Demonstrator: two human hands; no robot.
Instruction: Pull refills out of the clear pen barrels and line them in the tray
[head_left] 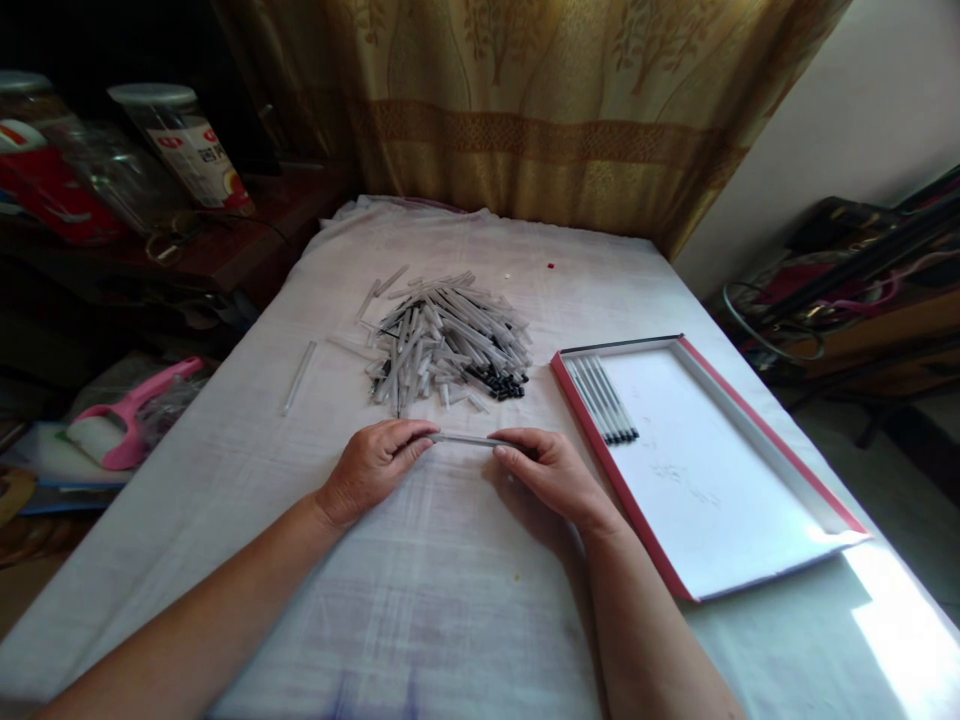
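My left hand [375, 465] and my right hand [547, 470] rest on the white cloth [450, 600], each pinching one end of a thin clear pen tube [465, 439] held level between them. Just beyond my hands lies a heap of clear pen tubes [446, 340], with a cluster of small black caps [499, 383] at its near right edge. To the right stands a shallow white tray with a red rim [750, 470]; several finished dark refills [604, 400] lie side by side in its far left corner.
One loose tube [298, 377] lies apart, left of the heap. Glass jars [184, 145] stand on a dark shelf at the back left, and a pink-handled tool [127, 415] lies below it. A gold curtain [540, 110] hangs behind the table. Cables and clutter [847, 290] sit at the right.
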